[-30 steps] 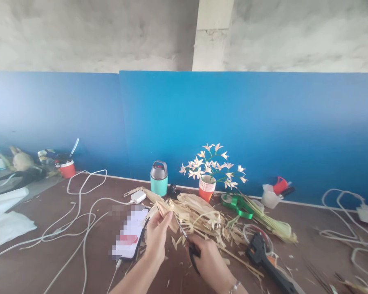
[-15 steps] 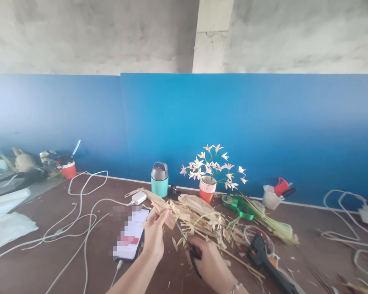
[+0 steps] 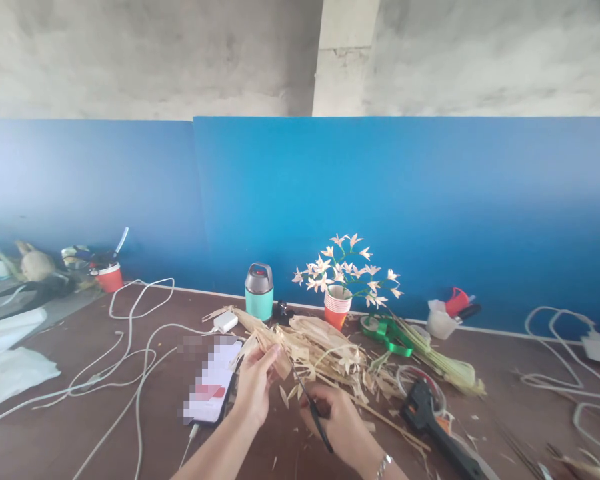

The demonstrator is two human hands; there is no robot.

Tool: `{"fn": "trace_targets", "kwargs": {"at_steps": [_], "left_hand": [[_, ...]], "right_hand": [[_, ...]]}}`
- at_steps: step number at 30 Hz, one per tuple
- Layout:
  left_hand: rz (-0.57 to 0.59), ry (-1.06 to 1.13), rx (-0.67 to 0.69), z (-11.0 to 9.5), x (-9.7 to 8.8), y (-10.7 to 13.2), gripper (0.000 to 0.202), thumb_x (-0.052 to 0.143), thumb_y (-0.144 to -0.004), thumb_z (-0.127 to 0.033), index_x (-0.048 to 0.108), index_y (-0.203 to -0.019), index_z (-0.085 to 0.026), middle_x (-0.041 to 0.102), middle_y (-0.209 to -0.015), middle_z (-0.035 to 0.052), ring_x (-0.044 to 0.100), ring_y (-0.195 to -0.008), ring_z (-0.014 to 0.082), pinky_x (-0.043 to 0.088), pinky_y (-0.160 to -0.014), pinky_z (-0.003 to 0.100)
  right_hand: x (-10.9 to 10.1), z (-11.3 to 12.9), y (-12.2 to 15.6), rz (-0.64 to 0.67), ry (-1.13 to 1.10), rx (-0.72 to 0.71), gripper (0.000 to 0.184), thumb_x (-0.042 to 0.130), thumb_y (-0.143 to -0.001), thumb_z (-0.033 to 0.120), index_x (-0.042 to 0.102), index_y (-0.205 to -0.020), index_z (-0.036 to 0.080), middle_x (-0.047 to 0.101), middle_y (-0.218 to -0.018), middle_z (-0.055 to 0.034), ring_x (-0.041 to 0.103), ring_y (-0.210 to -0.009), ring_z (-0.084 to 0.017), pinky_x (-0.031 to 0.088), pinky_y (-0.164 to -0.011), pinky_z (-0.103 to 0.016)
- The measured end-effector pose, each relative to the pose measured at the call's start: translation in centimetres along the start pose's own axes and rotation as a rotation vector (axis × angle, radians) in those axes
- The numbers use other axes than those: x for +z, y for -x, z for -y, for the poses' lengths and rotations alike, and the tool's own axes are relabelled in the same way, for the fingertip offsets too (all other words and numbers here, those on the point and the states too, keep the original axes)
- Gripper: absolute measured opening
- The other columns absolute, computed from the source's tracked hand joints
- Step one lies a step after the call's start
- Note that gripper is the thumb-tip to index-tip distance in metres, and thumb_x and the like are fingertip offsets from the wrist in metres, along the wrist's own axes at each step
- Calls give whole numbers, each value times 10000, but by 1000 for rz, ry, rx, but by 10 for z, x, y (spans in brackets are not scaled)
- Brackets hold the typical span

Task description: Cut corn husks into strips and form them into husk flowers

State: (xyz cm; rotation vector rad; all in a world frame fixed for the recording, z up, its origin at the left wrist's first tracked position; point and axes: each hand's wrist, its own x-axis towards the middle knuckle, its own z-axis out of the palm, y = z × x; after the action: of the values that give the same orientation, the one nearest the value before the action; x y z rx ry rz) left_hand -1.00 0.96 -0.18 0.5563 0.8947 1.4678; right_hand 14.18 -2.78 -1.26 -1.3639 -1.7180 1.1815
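My left hand point(image 3: 253, 392) pinches a small tan piece of dried corn husk point(image 3: 283, 365) between thumb and fingers. My right hand point(image 3: 339, 419) is closed around the dark handles of a pair of scissors point(image 3: 314, 412). Their narrow blades point up and left toward the husk piece; whether they touch it I cannot tell. Behind both hands spreads a pile of dried corn husks point(image 3: 325, 331), with small cut petal shapes point(image 3: 285, 398) below it. A paper cup point(image 3: 337, 312) holding white husk flowers point(image 3: 349, 268) on green stems stands behind the pile.
Left of my hands lie a phone point(image 3: 214, 383), a white charger point(image 3: 225, 323) and looping white cables point(image 3: 139, 373). A teal flask point(image 3: 259, 293) stands near the blue partition point(image 3: 280, 187). To the right are a black glue gun point(image 3: 433, 423), green ribbon point(image 3: 396, 338) and pale stalks point(image 3: 445, 367).
The husk piece in my left hand has turned slightly downward. In my right hand the scissors have tilted a little, and their blades look closer together. The whole view has shifted slightly.
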Motion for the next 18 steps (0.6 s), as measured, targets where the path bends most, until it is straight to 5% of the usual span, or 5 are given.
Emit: {"fn": "trace_targets", "kwargs": {"at_steps": [12,18], "left_hand": [[-4,-9,17,1,-3,-3,269,801,-567,-289,701,-775,-151,735,-756,41,664,-666,155,457,-569,208],[-38,8,44,1,-5,-6,280,798,-575,-288,703,-801,-152,734,-778,45,667,-693,164,463,-579,210]], "right_hand": [[0,-6,0,5,-12,-16,74,564,-674,220,577,-669,147,451,-494,57,384,-444,-64,288,-403,-155],[2,-9,-1,25,-40,83,127,592,-677,271,607,-715,151,454,-464,61,361,-384,-53,271,-345,-144]]}}
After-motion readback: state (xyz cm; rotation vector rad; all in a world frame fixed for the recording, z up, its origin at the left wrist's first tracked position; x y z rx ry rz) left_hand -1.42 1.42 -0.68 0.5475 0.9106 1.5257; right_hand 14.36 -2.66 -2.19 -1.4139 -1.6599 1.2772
